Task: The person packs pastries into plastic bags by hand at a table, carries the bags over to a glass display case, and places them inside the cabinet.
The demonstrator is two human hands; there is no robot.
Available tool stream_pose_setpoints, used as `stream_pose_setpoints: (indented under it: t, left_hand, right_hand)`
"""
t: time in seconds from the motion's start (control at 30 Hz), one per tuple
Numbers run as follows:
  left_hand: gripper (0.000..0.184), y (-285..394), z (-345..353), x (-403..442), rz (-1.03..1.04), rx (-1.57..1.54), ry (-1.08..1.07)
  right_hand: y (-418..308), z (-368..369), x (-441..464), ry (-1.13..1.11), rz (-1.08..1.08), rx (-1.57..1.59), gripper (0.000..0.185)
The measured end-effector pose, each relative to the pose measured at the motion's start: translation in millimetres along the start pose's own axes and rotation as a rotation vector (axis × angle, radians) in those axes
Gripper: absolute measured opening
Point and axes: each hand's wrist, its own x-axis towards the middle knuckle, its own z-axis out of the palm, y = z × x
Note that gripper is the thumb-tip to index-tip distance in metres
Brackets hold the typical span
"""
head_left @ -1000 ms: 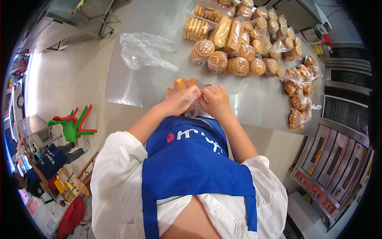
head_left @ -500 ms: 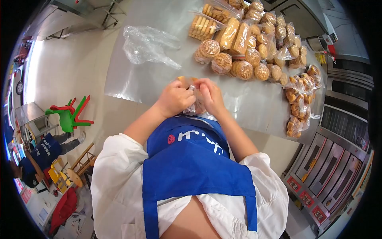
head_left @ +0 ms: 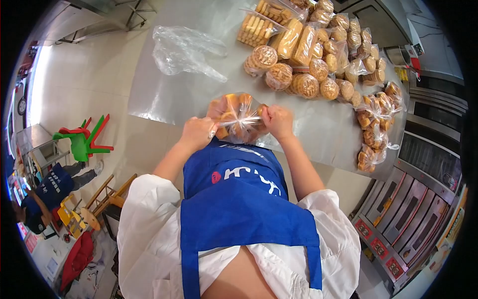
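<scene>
At the near edge of the metal table point(head_left: 318, 134), a clear bag point(head_left: 231, 102) of golden bread-like pieces sat between the person's two hands, close against the blue apron point(head_left: 249, 214). The left hand point(head_left: 198, 133) was closed on one end of its gathered plastic, and the right hand point(head_left: 278, 122) pinched the opposite end, so the film ran taut to a white bunch in the middle. Farther left lay a loose plastic bag point(head_left: 184, 50); far right of centre stood packed biscuits point(head_left: 308, 85), with knotted bags point(head_left: 373, 124) at the right.

Too hard a pull could have torn the thin film, and an uneven one could have left the closure slack. With the bag so near the edge, a lost grip might have let it slip toward the apron.

The fingertips were curled out of sight, so their exact hold could not be told. Glare and creases blurred whether the bunch was a finished knot. The bag's underside was hidden, and the farthest packets were cut off at the top.
</scene>
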Motion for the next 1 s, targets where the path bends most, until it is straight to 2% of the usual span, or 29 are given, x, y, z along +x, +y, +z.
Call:
stream_pose_setpoints:
  t: [0.03,0.07,0.13,0.17,0.2,0.23,0.27,0.33,0.37,0.43,0.47,0.5,0.57,0.6,0.63,0.7,0.73,0.8,0.9,1.0]
  left_hand:
    - [0.025,1,3,-2,-0.123,-0.071,0.006]
    - [0.025,3,7,-1,-0.132,-0.076,0.001]
    - [0.027,4,16,11,-0.205,-0.273,0.274]
    - [0.027,2,23,16,-0.205,-0.272,0.272]
    - [0.028,-1,32,20,-0.202,-0.284,0.271]
    - [0.029,0,35,23,-0.200,-0.297,0.271]
    - [0.029,1,39,24,-0.204,-0.300,0.271]
    - [0.028,4,43,26,-0.203,-0.281,0.253]
    - [0.028,5,43,26,-0.206,-0.281,0.249]
    - [0.027,5,42,27,-0.189,-0.262,0.277]
    - [0.027,4,42,28,-0.193,-0.262,0.275]
    - [0.028,4,44,28,-0.190,-0.265,0.280]
    - [0.028,3,45,30,-0.187,-0.274,0.284]
    - [0.028,3,46,30,-0.176,-0.265,0.278]
    - [0.028,2,45,31,-0.167,-0.256,0.272]
    - [0.028,1,43,31,-0.159,-0.253,0.274]
    - [0.028,0,41,31,-0.146,-0.251,0.272]
    - [0.026,-4,35,29,-0.137,-0.215,0.254]
    - [0.024,-7,5,20,-0.096,-0.134,0.186]
    - [0.027,9,-46,9,-0.049,-0.114,0.061]
  right_hand:
    - [0,2,-3,0.024,0.052,0.026,0.031]
    - [0,4,-5,0.013,0.051,0.029,0.031]
    - [-1,9,-4,0.042,0.426,0.187,0.034]
    - [-5,8,-4,0.042,0.428,0.188,0.034]
    - [-10,6,-5,0.022,0.281,0.287,0.032]
    - [-15,4,-5,0.002,0.133,0.383,0.038]
    - [-21,4,-3,-0.003,0.132,0.381,0.038]
    - [-33,5,2,0.002,-0.013,0.348,0.071]
    - [-37,5,3,-0.002,-0.010,0.351,0.071]
    - [-45,4,8,-0.268,-0.059,0.185,0.098]
    - [-52,2,10,-0.224,-0.086,0.200,0.081]
    - [-51,9,8,-0.228,-0.086,0.201,0.081]
    - [-50,20,6,-0.161,-0.157,0.233,0.061]
    - [-50,23,4,-0.140,-0.146,0.265,0.040]
    - [-49,24,4,-0.143,-0.149,0.266,0.040]
    - [-46,29,6,-0.059,-0.187,0.232,0.025]
    - [-45,33,5,-0.060,-0.189,0.236,0.025]
    - [-41,38,3,-0.136,-0.146,0.268,0.013]
    - [-34,27,10,-0.063,-0.235,0.212,0.010]
    - [-40,-4,20,-0.078,-0.310,0.130,0.015]
